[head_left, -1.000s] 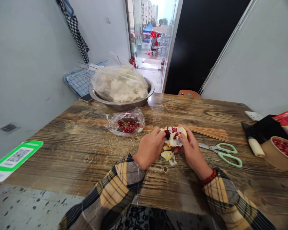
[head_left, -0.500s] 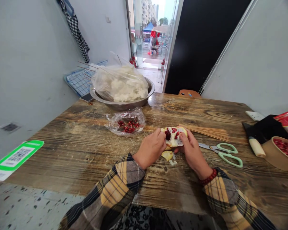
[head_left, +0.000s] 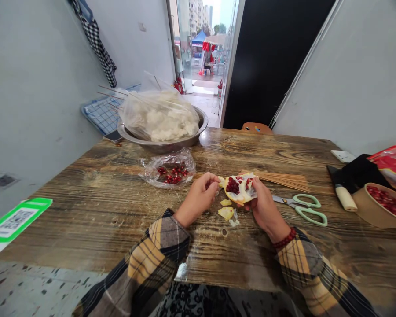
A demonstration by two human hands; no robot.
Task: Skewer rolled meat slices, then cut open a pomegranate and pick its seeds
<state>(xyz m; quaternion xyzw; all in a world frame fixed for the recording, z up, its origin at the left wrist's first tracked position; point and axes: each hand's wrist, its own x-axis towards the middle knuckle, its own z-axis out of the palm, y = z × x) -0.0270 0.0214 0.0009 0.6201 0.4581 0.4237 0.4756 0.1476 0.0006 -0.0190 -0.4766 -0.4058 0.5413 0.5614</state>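
My right hand (head_left: 267, 209) is closed around an opened pomegranate (head_left: 240, 190), whose dark red seeds and white pith face up. Just left of the fruit, my left hand (head_left: 199, 196) has its thumb and fingers pinched together on a small yellowish piece of peel (head_left: 221, 181). Below the fruit, torn scraps of peel (head_left: 226, 213) and pith lie on the wooden table (head_left: 119, 224). Beyond my left hand sits a clear plastic bag (head_left: 166, 169) with loose red seeds (head_left: 173, 174) on it.
Green-handled scissors (head_left: 305, 207) and a bundle of wooden skewers (head_left: 280, 179) lie right of the fruit. A paper bowl of seeds (head_left: 384, 204) and a knife with a pale handle (head_left: 346, 198) are farther right. At the back left stands a metal basin (head_left: 165, 145) with a bagged whitish mass (head_left: 171, 123).
My left hand has pulled away to the left from the pomegranate, with a bit of peel at its fingertips. Another peel scrap now lies below the fruit. The view has shifted slightly.
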